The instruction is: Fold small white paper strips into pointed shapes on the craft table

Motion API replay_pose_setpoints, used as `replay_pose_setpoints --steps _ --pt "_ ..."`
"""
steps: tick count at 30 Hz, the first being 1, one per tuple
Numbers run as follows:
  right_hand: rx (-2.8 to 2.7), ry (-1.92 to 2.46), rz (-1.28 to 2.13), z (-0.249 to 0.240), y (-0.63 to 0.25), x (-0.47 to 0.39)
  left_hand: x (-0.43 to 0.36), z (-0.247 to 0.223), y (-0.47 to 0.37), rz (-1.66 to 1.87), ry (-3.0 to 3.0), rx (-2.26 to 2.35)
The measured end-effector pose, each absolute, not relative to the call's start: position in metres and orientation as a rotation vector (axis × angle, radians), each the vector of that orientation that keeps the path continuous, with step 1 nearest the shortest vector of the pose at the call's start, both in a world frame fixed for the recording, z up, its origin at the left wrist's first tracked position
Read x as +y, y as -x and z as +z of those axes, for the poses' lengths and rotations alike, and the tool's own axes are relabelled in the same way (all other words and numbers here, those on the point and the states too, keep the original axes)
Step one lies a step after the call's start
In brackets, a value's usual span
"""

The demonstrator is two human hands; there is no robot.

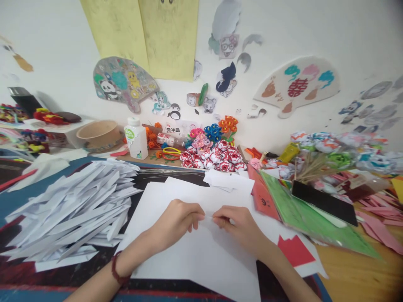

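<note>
My left hand point(181, 220) and my right hand point(237, 224) meet over large white paper sheets point(157, 247), fingertips pinched and a small gap apart. A thin, whitish bit shows faintly between the fingertips; against the white paper I cannot make out what it is. Left of the hands lies a big heap of folded white paper strips point(78, 209). Smaller white paper pieces point(229, 180) rest on the sheets just beyond my fingers.
Red-and-white paper flowers point(217, 157) and a white bottle point(136, 138) stand along the wall. To the right lie a green folder point(302, 209), a black phone-like slab point(324, 202) and a red paper piece point(296, 251). Thin wires point(170, 171) lie behind the sheets.
</note>
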State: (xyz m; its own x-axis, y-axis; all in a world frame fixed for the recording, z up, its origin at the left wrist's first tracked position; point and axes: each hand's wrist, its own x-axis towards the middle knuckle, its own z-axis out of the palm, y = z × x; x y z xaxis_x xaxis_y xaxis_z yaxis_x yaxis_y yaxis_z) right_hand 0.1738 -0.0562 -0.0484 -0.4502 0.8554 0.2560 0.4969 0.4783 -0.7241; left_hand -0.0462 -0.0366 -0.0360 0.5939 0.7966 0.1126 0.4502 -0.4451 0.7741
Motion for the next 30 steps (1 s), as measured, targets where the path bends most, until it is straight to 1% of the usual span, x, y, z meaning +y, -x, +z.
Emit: replay_pose_setpoints --steps 7,11,13,15,17,21,23,25,26,28,30 --pt "-2.104 1.113 0.509 -0.047 -0.163 -0.055 -0.034 -0.020 0.046 0.697 -2.182 1.039" --pt "-2.100 1.135 0.264 -0.030 -0.165 -0.048 -0.035 0.005 0.074 0.882 -2.182 1.131" --pt "-1.996 1.216 0.157 -0.019 -0.175 -0.039 -0.036 0.020 0.109 1.096 -2.113 1.330" --pt "-1.886 1.369 0.167 -0.010 -0.187 -0.026 -0.037 0.033 0.151 1.320 -2.023 1.697" --pt "-1.822 1.456 0.167 -0.007 -0.194 -0.011 -0.037 0.041 0.192 1.422 -1.971 2.063" --pt "-1.861 1.534 0.200 -0.026 -0.187 0.016 -0.035 0.039 0.239 1.401 -1.949 2.408" --pt "-1.861 1.560 0.178 -0.041 -0.181 0.023 -0.035 0.033 0.245 1.256 -1.949 2.535" --pt "-1.867 1.573 0.142 -0.055 -0.182 0.025 -0.037 0.028 0.245 1.139 -2.075 2.576" --pt "-1.870 1.580 0.113 -0.060 -0.184 0.025 -0.039 0.026 0.242 1.171 -2.141 2.592" --pt "-1.937 1.603 0.024 -0.069 -0.193 0.026 -0.044 0.025 0.232 1.364 -2.182 2.564" --pt "-1.972 1.633 -0.041 -0.075 -0.202 0.026 -0.047 0.027 0.213 1.557 -2.172 2.390"
